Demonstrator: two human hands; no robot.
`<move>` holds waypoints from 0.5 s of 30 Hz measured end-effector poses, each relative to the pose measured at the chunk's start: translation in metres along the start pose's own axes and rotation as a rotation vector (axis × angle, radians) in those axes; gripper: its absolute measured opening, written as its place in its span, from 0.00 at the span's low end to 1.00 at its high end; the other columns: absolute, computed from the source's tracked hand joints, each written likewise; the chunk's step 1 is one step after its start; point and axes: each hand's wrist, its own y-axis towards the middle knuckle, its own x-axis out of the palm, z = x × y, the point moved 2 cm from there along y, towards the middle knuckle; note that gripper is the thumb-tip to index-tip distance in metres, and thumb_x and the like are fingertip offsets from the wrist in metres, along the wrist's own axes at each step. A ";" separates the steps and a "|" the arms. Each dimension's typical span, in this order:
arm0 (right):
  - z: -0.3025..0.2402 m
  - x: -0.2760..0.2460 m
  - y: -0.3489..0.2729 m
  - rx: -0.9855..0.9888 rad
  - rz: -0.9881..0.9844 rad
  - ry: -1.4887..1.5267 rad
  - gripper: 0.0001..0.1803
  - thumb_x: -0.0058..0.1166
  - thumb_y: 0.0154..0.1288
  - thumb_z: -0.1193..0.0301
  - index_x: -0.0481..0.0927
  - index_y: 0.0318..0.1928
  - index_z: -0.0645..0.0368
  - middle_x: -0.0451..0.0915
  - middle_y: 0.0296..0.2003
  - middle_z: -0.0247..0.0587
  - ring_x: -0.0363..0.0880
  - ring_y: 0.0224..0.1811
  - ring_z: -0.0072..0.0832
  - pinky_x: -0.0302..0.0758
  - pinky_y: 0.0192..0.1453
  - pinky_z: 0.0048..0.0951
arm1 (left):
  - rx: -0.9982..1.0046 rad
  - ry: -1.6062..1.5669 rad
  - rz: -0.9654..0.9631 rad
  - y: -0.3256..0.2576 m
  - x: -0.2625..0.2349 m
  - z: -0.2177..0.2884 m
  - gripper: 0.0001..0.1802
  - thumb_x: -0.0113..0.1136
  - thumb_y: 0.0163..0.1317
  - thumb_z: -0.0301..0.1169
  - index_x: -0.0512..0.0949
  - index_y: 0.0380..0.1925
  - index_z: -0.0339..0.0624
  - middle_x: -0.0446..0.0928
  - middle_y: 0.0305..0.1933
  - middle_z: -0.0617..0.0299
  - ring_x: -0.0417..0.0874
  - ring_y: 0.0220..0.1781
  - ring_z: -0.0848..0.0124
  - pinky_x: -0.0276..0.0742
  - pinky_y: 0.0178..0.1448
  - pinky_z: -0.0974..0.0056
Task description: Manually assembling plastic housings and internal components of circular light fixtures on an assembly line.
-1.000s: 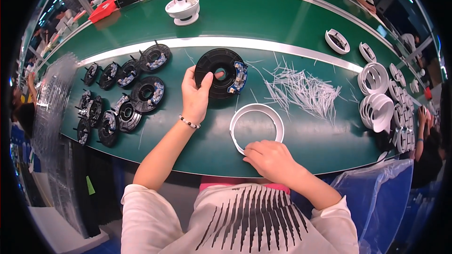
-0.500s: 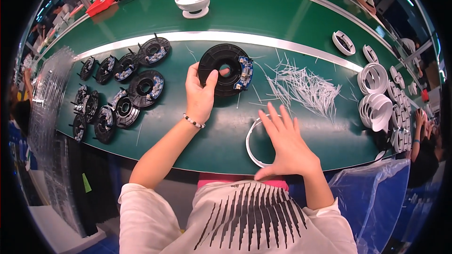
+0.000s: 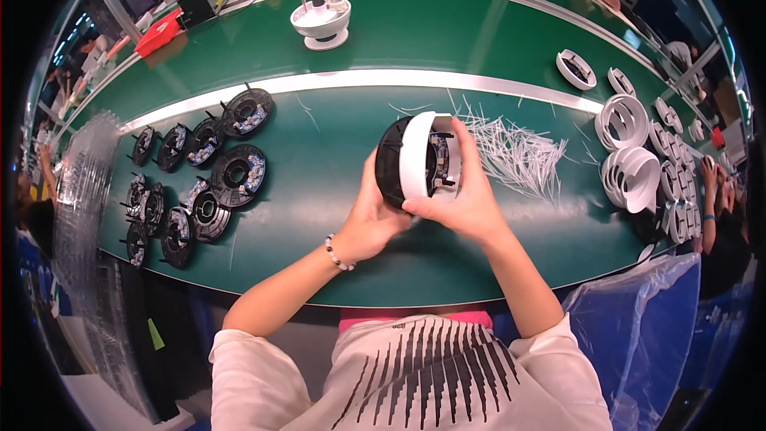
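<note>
Above the green mat I hold a round black plastic base (image 3: 390, 164) with a white plastic ring (image 3: 415, 158) set against its face. Both are tilted on edge, the ring side turned to the right. Inside the ring, part of a blue circuit board (image 3: 441, 152) shows. My left hand (image 3: 373, 211) is closed on the black base from the left and below, its fingertips hidden behind it. My right hand (image 3: 471, 191) grips the white ring, thumb at its lower edge and fingers on the far side. Whether the ring is fully seated I cannot tell.
Several black bases with circuit boards (image 3: 237, 178) lie at the left. A pile of thin white strips (image 3: 519, 152) lies behind my right hand. White rings (image 3: 622, 122) are stacked at the right, near small white housings. A white bowl-shaped device (image 3: 320, 22) stands beyond the metal rail (image 3: 351, 79).
My right hand has picked the white ring up off the mat and brought it against the black base. My left hand has moved right and nearer, turning the base on edge.
</note>
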 end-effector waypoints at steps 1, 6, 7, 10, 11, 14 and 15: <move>0.001 0.001 0.002 0.028 -0.016 0.130 0.68 0.71 0.27 0.52 0.39 0.62 0.67 0.52 0.56 0.62 0.51 0.61 0.47 0.53 0.63 0.41 | -0.116 -0.204 -0.084 0.001 -0.006 0.003 0.47 0.53 0.46 0.19 0.38 0.63 0.49 0.54 0.61 0.60 0.53 0.65 0.68 0.54 0.63 0.60; -0.018 0.009 0.001 -0.083 -0.129 -0.146 0.69 0.71 0.27 0.52 0.36 0.62 0.69 0.53 0.55 0.62 0.50 0.60 0.49 0.53 0.63 0.42 | -0.353 -0.808 -0.079 0.008 -0.015 0.013 0.38 0.32 0.58 0.59 0.55 0.59 0.40 0.59 0.60 0.52 0.61 0.61 0.59 0.55 0.65 0.55; -0.021 0.012 0.000 -0.085 -0.107 -0.123 0.69 0.73 0.23 0.53 0.40 0.63 0.62 0.51 0.59 0.55 0.50 0.63 0.44 0.52 0.64 0.39 | -0.380 -0.745 0.048 0.010 -0.018 0.012 0.36 0.32 0.58 0.57 0.58 0.57 0.40 0.62 0.58 0.52 0.64 0.59 0.60 0.58 0.63 0.55; -0.023 0.016 0.003 -0.234 -0.115 -0.227 0.67 0.72 0.24 0.53 0.42 0.63 0.63 0.49 0.59 0.59 0.50 0.63 0.46 0.53 0.63 0.40 | -0.392 -0.668 0.196 0.013 -0.024 0.012 0.31 0.32 0.59 0.51 0.65 0.52 0.40 0.68 0.52 0.54 0.70 0.53 0.62 0.65 0.59 0.56; -0.023 0.015 0.003 -0.233 -0.121 -0.224 0.67 0.72 0.24 0.53 0.42 0.63 0.63 0.49 0.59 0.59 0.50 0.63 0.46 0.53 0.63 0.40 | -0.408 -0.690 0.206 0.012 -0.024 0.014 0.30 0.32 0.59 0.50 0.65 0.51 0.40 0.69 0.52 0.54 0.70 0.53 0.62 0.65 0.58 0.57; -0.032 0.012 0.000 -0.383 -0.102 -0.276 0.65 0.72 0.26 0.54 0.45 0.62 0.63 0.46 0.61 0.63 0.48 0.63 0.49 0.51 0.63 0.42 | -0.416 -0.684 0.245 0.010 -0.022 0.012 0.28 0.32 0.60 0.48 0.67 0.50 0.40 0.70 0.50 0.54 0.71 0.52 0.63 0.67 0.57 0.58; -0.032 0.011 0.001 -0.381 -0.109 -0.274 0.65 0.72 0.26 0.54 0.45 0.62 0.63 0.46 0.61 0.63 0.48 0.63 0.49 0.51 0.63 0.42 | -0.412 -0.699 0.241 0.010 -0.024 0.009 0.28 0.32 0.60 0.48 0.67 0.50 0.40 0.70 0.50 0.55 0.71 0.51 0.63 0.67 0.56 0.58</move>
